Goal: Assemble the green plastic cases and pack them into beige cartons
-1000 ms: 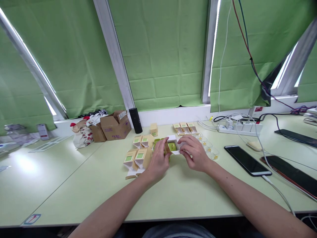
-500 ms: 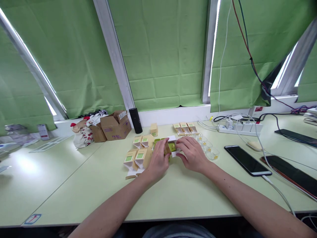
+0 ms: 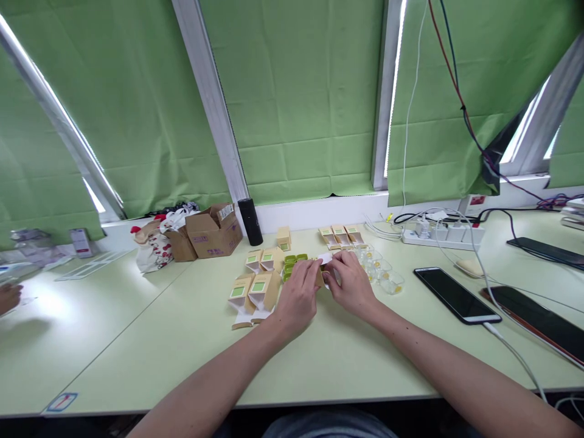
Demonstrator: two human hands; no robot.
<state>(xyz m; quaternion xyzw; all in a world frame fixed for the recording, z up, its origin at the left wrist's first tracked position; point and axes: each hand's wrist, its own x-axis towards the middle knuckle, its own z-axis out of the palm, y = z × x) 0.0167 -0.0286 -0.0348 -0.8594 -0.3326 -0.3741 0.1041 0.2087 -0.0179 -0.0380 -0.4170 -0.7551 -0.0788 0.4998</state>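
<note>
My left hand (image 3: 297,297) is closed around a small kraft cardboard box (image 3: 320,279), largely hidden by the fingers. At the box's open end, my right hand (image 3: 352,283) has its fingers pinched at the opening, beside a raised white flap (image 3: 325,258). Just behind my left hand are several small green containers (image 3: 290,260). To the left stand several open cardboard boxes (image 3: 264,289) with green labels and white insides. Right of my right hand lie several clear plastic cups (image 3: 390,281) with yellow spots.
Further back are more open boxes (image 3: 340,236) and a single box (image 3: 283,237). A black cylinder (image 3: 250,222) and a brown carton (image 3: 213,233) stand by the wall. At right lie a phone (image 3: 456,295) on a cable and a power strip (image 3: 442,236). Another person's hand (image 3: 9,298) shows far left.
The box has turned and tilted in my hands, so the green item inside is covered now. My right fingers have drawn in at its opening. Another person's hand has appeared at the left edge.
</note>
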